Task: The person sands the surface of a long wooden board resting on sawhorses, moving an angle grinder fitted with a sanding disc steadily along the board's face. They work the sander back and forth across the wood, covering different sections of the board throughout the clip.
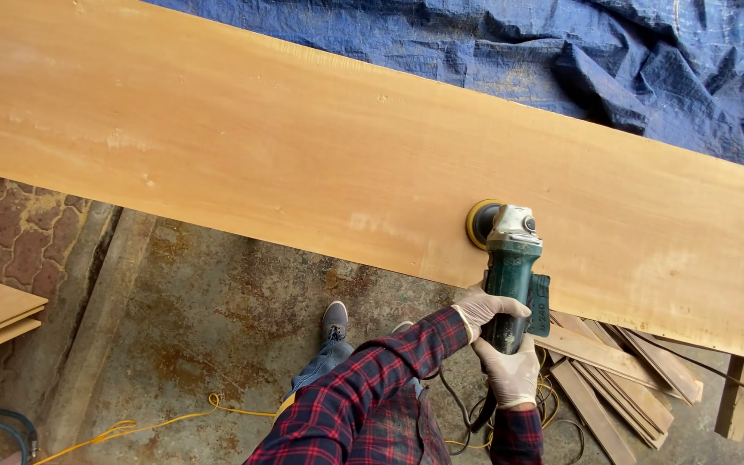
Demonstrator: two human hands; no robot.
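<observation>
While both gloved hands, left hand (486, 308) and right hand (510, 372), clasp the green grinder (510, 267), its disc (479, 224) at twelve o'clock could gouge the plank (303, 155) if tilted.

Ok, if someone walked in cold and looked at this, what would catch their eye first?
First the long pale wooden board running slantwise across the whole view, with a green angle grinder pressed on its near edge at right of centre. Both gloved hands grip the tool's body, the left hand above the right hand, on red plaid sleeves. Behind the board lies a crumpled blue tarp, and below it a rusty stained floor with a yellow cable.
</observation>
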